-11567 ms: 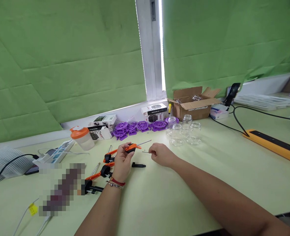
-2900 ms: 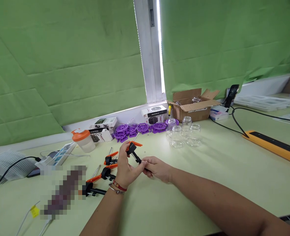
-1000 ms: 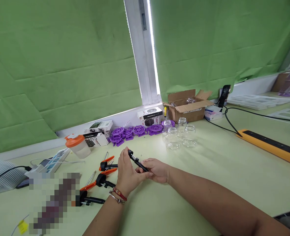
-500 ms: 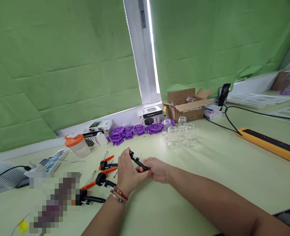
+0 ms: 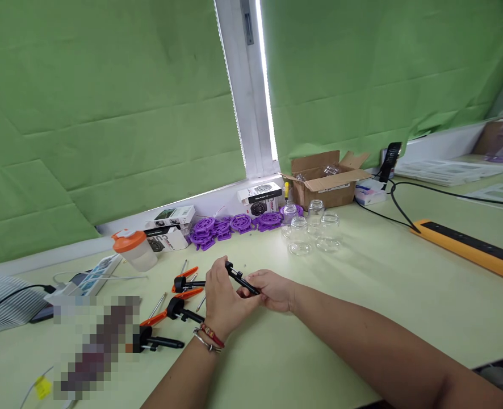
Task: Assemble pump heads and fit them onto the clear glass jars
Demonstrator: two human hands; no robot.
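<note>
Both hands meet over the table around a slim black rod-shaped part (image 5: 242, 280), which has a small clip-like bump along its side. My left hand (image 5: 226, 298), with a red bracelet and a metal one at the wrist, is closed round its upper left end, hiding that end. The fingers of my right hand (image 5: 275, 291) pinch the lower right end. Left of my hands lie similar black parts with round heads, among them a near one (image 5: 164, 342) and a middle one (image 5: 177, 308). Orange-handled pieces (image 5: 154, 318) and thin metal shafts (image 5: 156, 305) lie among them.
Purple plastic wheel-like parts (image 5: 240, 223) line the back, beside clear glass jars (image 5: 299, 236) and an open cardboard box (image 5: 330, 196). An orange-lidded bottle (image 5: 135, 250) and a white power strip (image 5: 102, 275) stand left. A yellow-and-black power strip (image 5: 468, 250) with cables lies right.
Almost nothing differs. Both hands keep the same hold on the black rod-shaped part, and the view has shifted very slightly.
</note>
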